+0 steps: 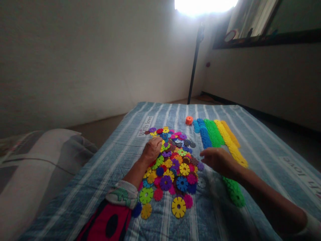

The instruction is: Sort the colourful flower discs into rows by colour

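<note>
A pile of colourful plastic snowflake discs (173,167) lies spread on a blue striped sheet (117,160). My left hand (151,150) rests on the pile's left side, fingers curled down onto the discs; what they hold is hidden. My right hand (217,160) hovers just right of the pile, fingers drawn together and pointing left. Behind it lie sorted rows of discs: blue (203,133), green (213,132), yellow (231,144) and orange (232,134). A small orange stack (189,120) stands at the rows' far left end. More green discs (234,192) show under my right forearm.
A grey and white pillow (35,170) lies at the left edge of the bed. A dark pole stand (195,67) rises beyond the bed's far end under a bright light. Walls close in behind and to the right, with a shelf high on the right.
</note>
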{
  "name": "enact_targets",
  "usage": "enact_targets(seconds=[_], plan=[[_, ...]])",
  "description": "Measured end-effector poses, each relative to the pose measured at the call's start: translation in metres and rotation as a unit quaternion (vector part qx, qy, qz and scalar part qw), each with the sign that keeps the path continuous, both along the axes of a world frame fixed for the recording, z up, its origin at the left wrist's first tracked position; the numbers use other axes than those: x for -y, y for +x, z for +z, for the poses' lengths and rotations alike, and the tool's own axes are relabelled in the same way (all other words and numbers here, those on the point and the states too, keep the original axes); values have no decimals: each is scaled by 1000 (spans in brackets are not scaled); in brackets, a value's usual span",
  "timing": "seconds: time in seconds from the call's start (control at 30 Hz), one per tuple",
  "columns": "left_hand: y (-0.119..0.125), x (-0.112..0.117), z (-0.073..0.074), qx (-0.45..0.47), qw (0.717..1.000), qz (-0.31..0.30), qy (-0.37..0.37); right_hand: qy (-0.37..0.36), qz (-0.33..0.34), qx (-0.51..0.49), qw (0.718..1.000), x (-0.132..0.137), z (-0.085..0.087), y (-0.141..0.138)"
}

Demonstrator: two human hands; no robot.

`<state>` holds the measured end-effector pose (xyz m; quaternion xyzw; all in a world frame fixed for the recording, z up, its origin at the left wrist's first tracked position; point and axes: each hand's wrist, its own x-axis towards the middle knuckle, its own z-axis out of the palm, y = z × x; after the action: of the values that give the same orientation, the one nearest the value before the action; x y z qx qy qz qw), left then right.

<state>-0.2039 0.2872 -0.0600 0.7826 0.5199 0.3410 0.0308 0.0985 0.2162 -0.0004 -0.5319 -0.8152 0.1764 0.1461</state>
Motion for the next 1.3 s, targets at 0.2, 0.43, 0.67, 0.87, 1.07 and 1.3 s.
enact_targets(seconds=[0.2, 0.43, 0.67, 0.87, 1.07, 1.3], plan=[[-2, 0, 0, 54, 998, 8, -19, -23, 62, 76, 995, 21, 6, -54], [-1, 0, -1, 73, 997, 5, -26, -44, 25, 137, 989, 20, 0, -66], [2, 0, -2, 67, 997, 15, -32, -85, 17, -42, 995, 25, 4, -59], [2, -1, -1, 66, 997, 9, -26, -191, 128, -65, 971, 59, 8, -74], [-1, -4, -2, 58, 998, 11, -19, -95, 187, 162, 964, 75, 7, -92], [-4, -9, -3, 60, 998, 6, -14, -52, 225, 206, 951, 81, 16, -100]])
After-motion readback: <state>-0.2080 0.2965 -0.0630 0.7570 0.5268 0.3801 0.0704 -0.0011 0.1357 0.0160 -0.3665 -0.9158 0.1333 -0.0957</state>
